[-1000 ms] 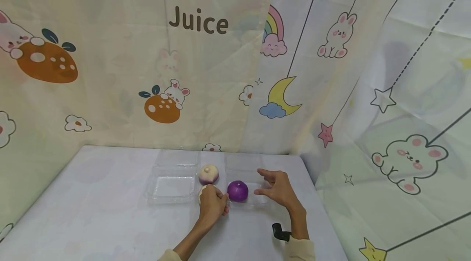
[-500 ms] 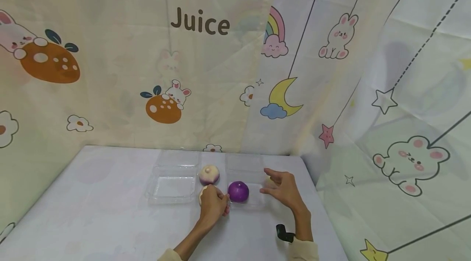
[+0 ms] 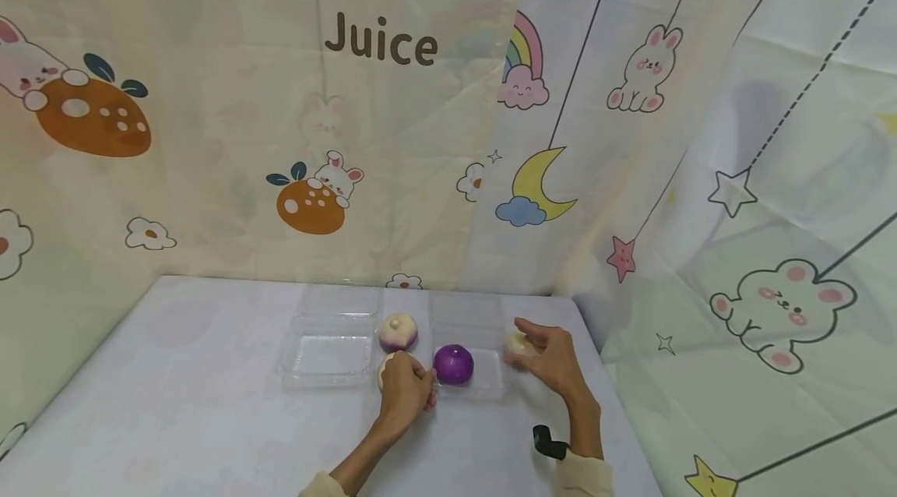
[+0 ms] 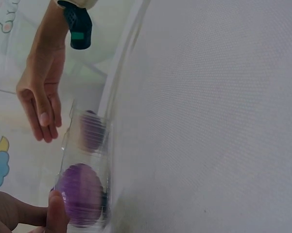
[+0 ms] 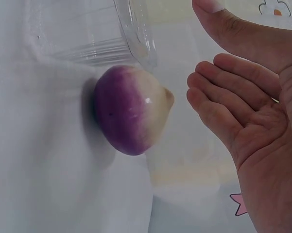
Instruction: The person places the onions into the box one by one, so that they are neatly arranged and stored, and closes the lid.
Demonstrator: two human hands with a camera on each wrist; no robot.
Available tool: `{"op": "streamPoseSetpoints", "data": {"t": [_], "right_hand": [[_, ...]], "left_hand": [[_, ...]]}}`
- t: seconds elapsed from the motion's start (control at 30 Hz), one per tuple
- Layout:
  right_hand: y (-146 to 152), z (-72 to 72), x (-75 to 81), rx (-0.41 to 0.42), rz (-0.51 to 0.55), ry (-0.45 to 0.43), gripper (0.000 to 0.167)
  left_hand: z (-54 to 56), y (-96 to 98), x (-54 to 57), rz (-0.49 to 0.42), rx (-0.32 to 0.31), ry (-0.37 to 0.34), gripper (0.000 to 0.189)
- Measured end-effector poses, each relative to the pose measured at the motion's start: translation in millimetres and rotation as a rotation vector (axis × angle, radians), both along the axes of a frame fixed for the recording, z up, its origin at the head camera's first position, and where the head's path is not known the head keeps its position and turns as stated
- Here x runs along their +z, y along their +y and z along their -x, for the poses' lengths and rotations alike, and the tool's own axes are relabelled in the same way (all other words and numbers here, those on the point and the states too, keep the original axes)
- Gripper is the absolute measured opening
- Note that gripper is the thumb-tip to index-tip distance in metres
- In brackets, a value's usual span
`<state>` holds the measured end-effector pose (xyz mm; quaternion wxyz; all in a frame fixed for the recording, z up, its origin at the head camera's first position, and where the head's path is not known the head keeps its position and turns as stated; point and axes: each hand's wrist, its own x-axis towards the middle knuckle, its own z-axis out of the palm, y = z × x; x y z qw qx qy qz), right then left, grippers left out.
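Note:
My left hand pinches the near left edge of a clear plastic clamshell container, thumb against its wall in the left wrist view. In that container sits a round purple vegetable, like a turnip. My right hand is over the container's right side, fingers extended and thumb apart, beside a purple-and-white turnip. That turnip stands on the table, pale pointed tip up; the right wrist view shows a gap between it and the fingers. Another pale turnip is mostly hidden behind my left hand.
A second clear clamshell container lies with its lid raised back on the left. One more purple-and-white turnip stands between the two containers. The white table ends at printed curtains behind and to the right.
My right hand has moved to the right, away from the purple turnip in the container, uncovering the pale turnip on the right. My left hand has stayed at the container's edge.

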<state>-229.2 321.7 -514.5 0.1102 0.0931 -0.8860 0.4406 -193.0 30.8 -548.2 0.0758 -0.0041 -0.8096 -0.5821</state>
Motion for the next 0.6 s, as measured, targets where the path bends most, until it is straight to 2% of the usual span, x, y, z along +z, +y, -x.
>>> {"op": "streamPoseSetpoints", "data": {"t": [0.27,0.6], "right_hand": [[7.2,2.5,-0.2,-0.012,-0.054,0.04,0.073],[16.7,3.6,-4.5,-0.036,-0.076,0.057,0.074]], "left_hand": [[0.9,-0.6,-1.3,0.022,0.003,0.013,0.026],[0.2,-0.2,-1.2,0.008,0.004,0.005,0.026]]}}
